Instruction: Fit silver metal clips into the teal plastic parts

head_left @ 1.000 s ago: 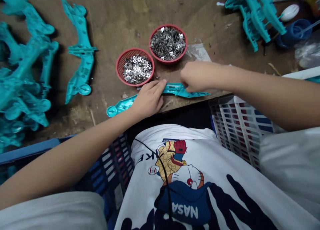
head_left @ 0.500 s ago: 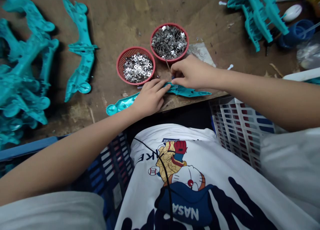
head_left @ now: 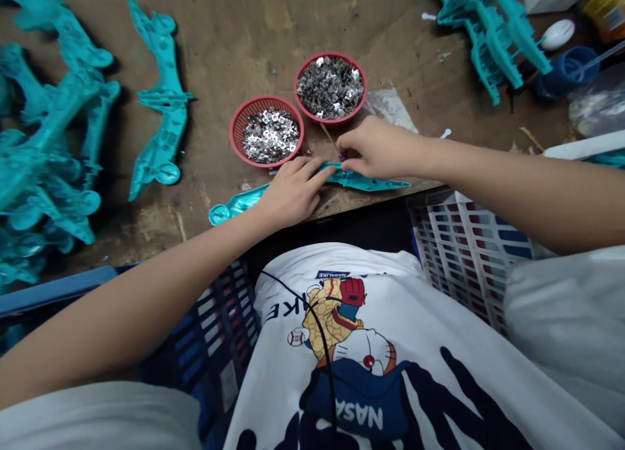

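A long teal plastic part (head_left: 375, 183) lies along the table's near edge, its round end (head_left: 219, 214) toward the left. My left hand (head_left: 296, 188) is laid over the middle of this part and holds it against the table, fingertips on its upper face. Just right of those fingertips, my right hand (head_left: 374, 148) is closed in a pinch over the part. From the pinch sticks a thin metal rod-like tool (head_left: 331, 137) with a dark blue bit by the fingers; its exact kind is unclear. A tiny shiny piece shows under the right fingertips.
Two red baskets, one nearer (head_left: 236, 132) and one farther (head_left: 297, 88), hold small metal clips. A single teal part (head_left: 168, 105) and a teal pile (head_left: 53, 144) lie left. More teal parts (head_left: 481, 27) and a blue cup (head_left: 569, 72) stand right. A white crate (head_left: 471, 241) sits below the edge.
The view has shifted slightly. My right hand stays over the teal part, with its fingers and the thin tool moved a little; my left hand keeps its place on the part.
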Motion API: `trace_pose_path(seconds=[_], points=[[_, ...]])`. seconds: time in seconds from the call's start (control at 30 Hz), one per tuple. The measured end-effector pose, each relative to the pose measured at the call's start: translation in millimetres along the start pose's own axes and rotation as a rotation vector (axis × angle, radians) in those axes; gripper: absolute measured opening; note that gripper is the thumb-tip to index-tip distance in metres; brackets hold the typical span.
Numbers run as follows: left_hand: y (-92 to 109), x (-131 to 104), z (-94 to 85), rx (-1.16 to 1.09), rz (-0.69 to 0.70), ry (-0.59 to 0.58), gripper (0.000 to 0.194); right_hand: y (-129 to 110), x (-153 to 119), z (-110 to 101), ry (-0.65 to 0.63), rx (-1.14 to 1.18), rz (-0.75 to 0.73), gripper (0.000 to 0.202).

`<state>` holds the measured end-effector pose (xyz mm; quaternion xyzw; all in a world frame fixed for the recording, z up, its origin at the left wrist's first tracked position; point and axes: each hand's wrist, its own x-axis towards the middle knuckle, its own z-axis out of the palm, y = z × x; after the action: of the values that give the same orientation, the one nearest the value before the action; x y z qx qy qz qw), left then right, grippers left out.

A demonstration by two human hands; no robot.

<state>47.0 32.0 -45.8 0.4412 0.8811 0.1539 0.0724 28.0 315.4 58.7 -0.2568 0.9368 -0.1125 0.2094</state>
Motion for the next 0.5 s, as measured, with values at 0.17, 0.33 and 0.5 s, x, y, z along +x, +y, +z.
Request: trace_pose_path(seconds=[0.17, 0.33, 0.5], points=[[9.8, 2.2, -1.4, 0.086, 0.000, -0.019, 0.070, 16.1, 13.3, 2.1, 0.067, -0.124, 0.053, 0.042], [10.6, 3.6, -3.1, 0.127, -0.008, -0.013, 0.067, 17.1, 12.8, -4.3, -0.008, -0.335, 0.121, 0.039], [6.0, 5.2, -19.8, 0.124, 0.091, -0.020, 0.063, -13.3, -2.1, 3.7, -0.084, -0.334, -0.084, 0.062]])
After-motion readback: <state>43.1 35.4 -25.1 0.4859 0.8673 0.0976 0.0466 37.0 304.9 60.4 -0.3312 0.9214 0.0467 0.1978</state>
